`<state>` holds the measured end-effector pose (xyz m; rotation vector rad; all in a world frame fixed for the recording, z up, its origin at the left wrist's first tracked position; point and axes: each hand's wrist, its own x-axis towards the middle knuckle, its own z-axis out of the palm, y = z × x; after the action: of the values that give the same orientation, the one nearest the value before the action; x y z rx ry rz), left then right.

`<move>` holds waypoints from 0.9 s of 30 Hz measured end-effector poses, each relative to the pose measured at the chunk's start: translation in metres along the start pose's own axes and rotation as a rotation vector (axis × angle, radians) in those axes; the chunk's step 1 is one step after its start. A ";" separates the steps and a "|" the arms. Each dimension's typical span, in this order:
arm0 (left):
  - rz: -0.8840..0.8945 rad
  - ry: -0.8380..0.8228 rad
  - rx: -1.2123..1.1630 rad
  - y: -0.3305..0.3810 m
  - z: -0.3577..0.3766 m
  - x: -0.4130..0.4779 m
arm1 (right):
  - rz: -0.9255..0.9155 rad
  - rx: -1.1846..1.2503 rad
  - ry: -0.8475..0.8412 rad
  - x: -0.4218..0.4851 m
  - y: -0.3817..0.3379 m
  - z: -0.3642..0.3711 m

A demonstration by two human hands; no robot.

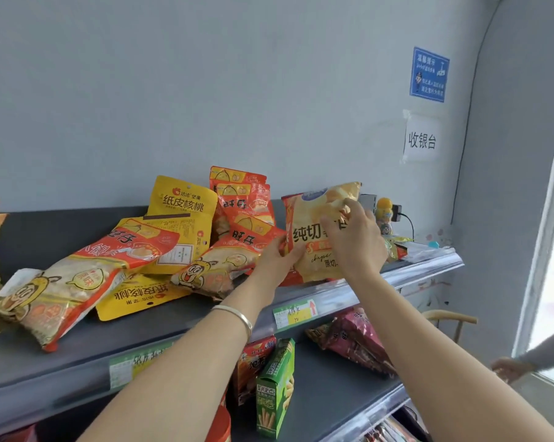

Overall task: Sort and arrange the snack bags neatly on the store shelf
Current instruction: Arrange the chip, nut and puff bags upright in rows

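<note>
Chip bag [307, 218] upright at right end of top shelf [160, 333], left hand [278, 253] pinching its lower left edge, right hand [353, 242] curled over its front, probably steadying it to stand square beside the jumbled red bags [78, 275].

chip bag [313, 237] right of snack bags [78, 275] on shelf [160, 333]

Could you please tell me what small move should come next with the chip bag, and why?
Probably push the yellow foil chip bag back and stand it straight beside the upright red-and-yellow snack bags: left hand and right hand both grip it, and it leans at the front edge of the dark grey shelf.
</note>
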<state>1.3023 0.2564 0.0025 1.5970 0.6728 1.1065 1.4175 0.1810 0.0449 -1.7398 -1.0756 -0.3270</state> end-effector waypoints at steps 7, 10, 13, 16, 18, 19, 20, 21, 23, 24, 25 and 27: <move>0.025 0.057 -0.077 0.016 -0.056 -0.017 | -0.017 0.308 -0.082 -0.022 -0.040 0.015; 0.019 0.142 -0.129 0.025 -0.101 -0.034 | 0.037 0.505 -0.210 -0.039 -0.070 0.038; -0.040 0.192 -0.145 0.035 -0.152 -0.055 | 0.150 0.798 -0.458 -0.059 -0.108 0.057; 0.003 0.184 -0.068 0.050 -0.198 -0.086 | 0.188 0.976 -0.653 -0.083 -0.147 0.076; 0.030 0.229 -0.013 0.058 -0.229 -0.105 | 0.164 1.031 -0.689 -0.100 -0.173 0.089; 0.058 0.264 0.023 0.061 -0.244 -0.115 | 0.157 1.051 -0.692 -0.110 -0.188 0.096; 0.080 0.305 0.071 0.065 -0.260 -0.126 | 0.149 1.061 -0.697 -0.119 -0.202 0.103; 0.095 0.353 0.122 0.068 -0.276 -0.137 | 0.140 1.071 -0.708 -0.129 -0.217 0.110; 0.122 0.473 0.213 0.073 -0.306 -0.160 | 0.124 1.099 -0.745 -0.151 -0.246 0.126; 0.139 0.540 0.250 0.075 -0.321 -0.172 | 0.107 1.114 -0.764 -0.164 -0.260 0.133; 0.159 0.612 0.287 0.077 -0.334 -0.184 | 0.085 1.126 -0.776 -0.178 -0.273 0.141; 0.190 0.753 0.385 0.080 -0.359 -0.206 | 0.063 1.140 -0.785 -0.203 -0.297 0.155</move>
<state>0.8840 0.2106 0.0265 1.5583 1.3065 1.8342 1.0298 0.2355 0.0267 -0.8075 -1.3334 0.9368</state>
